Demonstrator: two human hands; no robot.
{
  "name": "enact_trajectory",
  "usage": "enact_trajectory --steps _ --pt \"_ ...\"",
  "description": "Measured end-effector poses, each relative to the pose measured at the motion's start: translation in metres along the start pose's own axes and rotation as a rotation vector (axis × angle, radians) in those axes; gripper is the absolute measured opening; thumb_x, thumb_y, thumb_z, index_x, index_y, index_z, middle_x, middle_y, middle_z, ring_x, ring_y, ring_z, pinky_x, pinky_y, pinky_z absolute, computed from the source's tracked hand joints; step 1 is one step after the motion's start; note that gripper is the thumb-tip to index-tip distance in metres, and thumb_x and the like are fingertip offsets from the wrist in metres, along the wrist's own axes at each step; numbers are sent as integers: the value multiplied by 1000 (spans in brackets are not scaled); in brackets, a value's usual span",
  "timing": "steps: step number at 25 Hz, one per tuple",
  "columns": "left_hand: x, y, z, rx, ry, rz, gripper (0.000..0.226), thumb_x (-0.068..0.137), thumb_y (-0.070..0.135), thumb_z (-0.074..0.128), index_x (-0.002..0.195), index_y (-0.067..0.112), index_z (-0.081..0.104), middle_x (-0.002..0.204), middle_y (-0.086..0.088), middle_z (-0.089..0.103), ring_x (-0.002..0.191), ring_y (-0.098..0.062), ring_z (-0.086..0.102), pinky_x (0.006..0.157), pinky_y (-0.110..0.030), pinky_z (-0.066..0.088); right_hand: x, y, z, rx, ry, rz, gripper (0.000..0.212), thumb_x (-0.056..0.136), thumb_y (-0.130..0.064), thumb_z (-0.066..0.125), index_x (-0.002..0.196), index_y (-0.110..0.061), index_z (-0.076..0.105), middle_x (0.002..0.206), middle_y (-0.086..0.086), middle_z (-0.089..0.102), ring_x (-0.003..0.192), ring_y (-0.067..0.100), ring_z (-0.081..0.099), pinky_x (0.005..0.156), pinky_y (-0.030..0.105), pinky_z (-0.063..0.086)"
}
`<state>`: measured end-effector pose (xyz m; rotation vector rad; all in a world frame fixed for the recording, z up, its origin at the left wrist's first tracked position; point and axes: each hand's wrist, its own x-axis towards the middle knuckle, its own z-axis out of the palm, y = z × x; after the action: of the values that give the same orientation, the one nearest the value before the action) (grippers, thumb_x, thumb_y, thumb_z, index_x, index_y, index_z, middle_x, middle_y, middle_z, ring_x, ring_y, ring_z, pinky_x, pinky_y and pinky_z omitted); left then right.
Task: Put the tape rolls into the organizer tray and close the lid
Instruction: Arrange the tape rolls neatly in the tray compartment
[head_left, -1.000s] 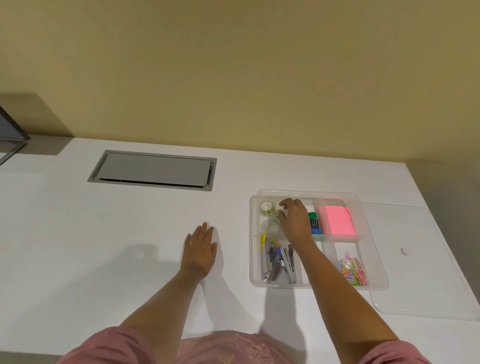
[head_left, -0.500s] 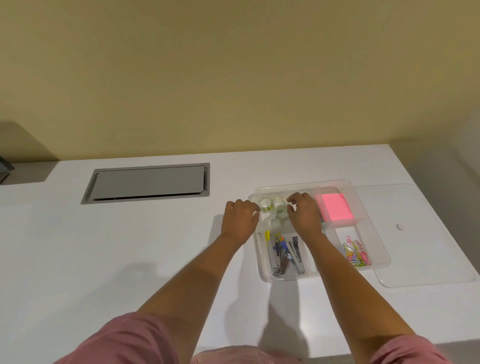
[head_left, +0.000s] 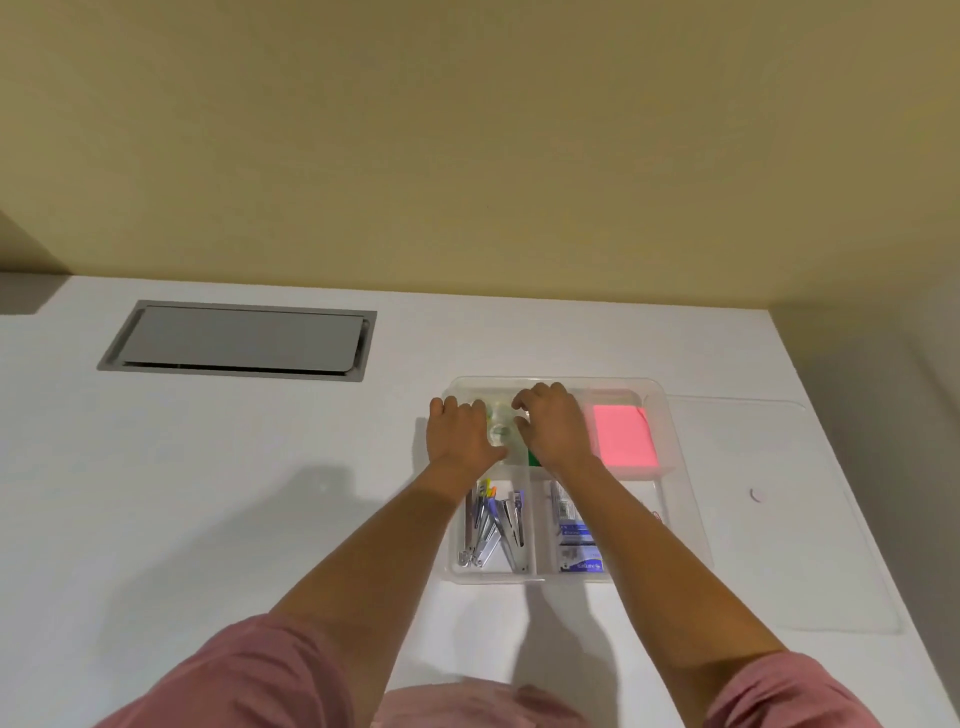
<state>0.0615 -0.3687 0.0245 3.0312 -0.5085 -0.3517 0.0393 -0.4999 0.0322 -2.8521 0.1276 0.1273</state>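
Observation:
A clear organizer tray (head_left: 693, 509) sits on the white table. Small clear tape rolls (head_left: 500, 427) lie in its back-left compartment, one of them showing a green-yellow edge. My left hand (head_left: 460, 436) reaches in over the tray's left wall and my right hand (head_left: 556, 431) comes from the right. Both have curled fingers pressed against the rolls from either side, and the fingertips are hidden, so a grip cannot be made out. The clear flat lid (head_left: 810, 535) lies on the table to the right of the tray, partly under it.
Pink sticky notes (head_left: 623, 436) fill the back-right compartment. Metal staplers and clips (head_left: 493, 530) are front left, with staple boxes (head_left: 575, 540) beside them. A grey hatch (head_left: 239, 340) is set in the table at back left. The table's right edge runs close to the lid.
My left hand has moved from the bare table onto the tray's left side beside the tape rolls. My right hand has stayed at the rolls. The view has shifted, and the tray now sits closer.

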Motion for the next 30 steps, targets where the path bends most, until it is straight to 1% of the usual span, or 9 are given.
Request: enact_trajectory --steps 3,8,12,16,20,22,25,28,30 --pt "0 4 5 69 3 -21 59 76 61 61 114 16 54 106 -4 67 109 -24 50 98 -36 29 9 2 2 -101 -26 -108 29 91 -21 56 119 -16 61 122 4 62 115 25 50 95 33 36" --pt "5 5 5 131 -24 -4 57 76 59 63 112 15 56 106 -5 68 114 -24 47 102 -34 28 19 -8 9 -251 -118 -144 33 87 -31 59 117 -17 60 117 4 67 117 27 48 102 37 30" --pt "4 1 6 146 -15 19 49 79 55 62 108 15 60 104 -4 68 113 -24 47 101 -33 29 20 -13 12 -359 -140 -138 24 89 -18 54 112 -15 60 109 7 70 116 27 50 103 36 30" --pt "2 -1 5 191 -13 29 46 81 56 61 103 17 67 100 -2 69 111 -23 48 100 -34 30 21 -20 7 -302 -72 -134 27 87 -5 48 111 -11 60 108 9 67 111 29 50 100 36 31" --pt "1 0 3 193 -31 38 43 82 54 61 105 17 67 102 -2 70 113 -23 47 100 -34 30 24 -19 -1 -314 -50 -151 28 87 -5 51 111 -15 64 111 7 63 109 27 50 98 34 32" --pt "2 -1 1 147 -26 44 34 85 46 61 106 19 66 106 -2 69 113 -23 48 100 -34 30 21 -19 -1 -347 -71 -169 24 89 -9 54 109 -17 65 111 5 65 111 26 51 99 34 32" --pt "2 -6 -1 54 8 46 20 93 18 53 109 19 64 111 -3 67 111 -23 51 99 -33 30 16 -21 3 -379 -116 -189 24 90 -11 53 109 -18 67 109 3 68 113 26 50 102 34 31" --pt "4 -12 -3 -2 55 32 34 88 -2 47 112 17 62 112 -4 65 108 -24 52 98 -33 30 14 -23 4 -451 -208 -200 25 89 -9 55 108 -19 69 109 0 70 114 23 50 105 33 29" --pt "6 -16 -3 16 58 38 38 87 -5 47 114 17 62 114 -4 65 108 -24 52 98 -33 30 13 -23 4 -440 -216 -185 29 88 -5 54 108 -19 68 110 0 70 114 22 51 105 33 29"
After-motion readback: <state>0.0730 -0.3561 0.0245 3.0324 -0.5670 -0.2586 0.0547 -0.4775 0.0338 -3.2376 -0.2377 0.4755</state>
